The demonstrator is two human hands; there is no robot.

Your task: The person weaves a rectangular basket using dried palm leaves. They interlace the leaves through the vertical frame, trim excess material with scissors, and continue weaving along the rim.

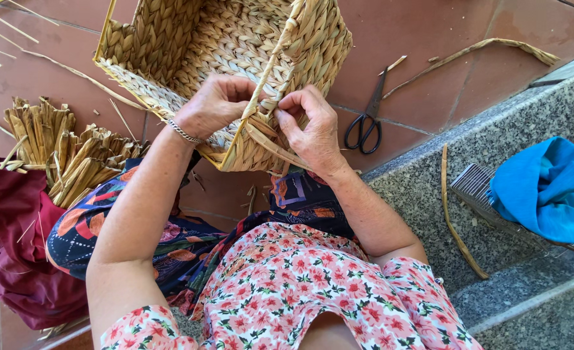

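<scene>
We note both hands at near rim of woven basket (228, 71): left hand (212, 107) and right hand (313, 126) pinch one rush strand (271, 71), axis running near-to-far, r. hand nearer its lower end.

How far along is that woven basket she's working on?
The basket already has its woven floor and walls. Both hands, left hand and right hand, are working a straw strand at the near rim. Loose ends still stick out there, and the scissors lie unused beside a bundle of straw.
</scene>
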